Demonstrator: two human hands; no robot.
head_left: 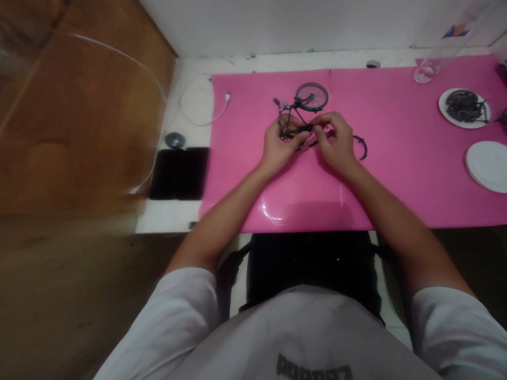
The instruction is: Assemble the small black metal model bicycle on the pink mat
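Observation:
A small dark model bicycle [290,112] is held over the pink mat, with its spoked wheel [312,97] at the top. My left hand [279,145] is closed around the frame's lower left side, thumb pressed on it. From the right, my right hand [336,140] pinches at the middle of the frame, close to my left thumb; any small part between its fingertips is too small to make out. Just right of my right hand, a black curved piece [361,147] lies on the mat, partly hidden by the hand.
The pink mat [396,158] covers the table. At the right are a white plate with black parts [443,108], another white plate [493,166] and a clear container [425,71]. Black flat objects [179,174], a dark round object [175,140] and a white cable [227,98] are at the left.

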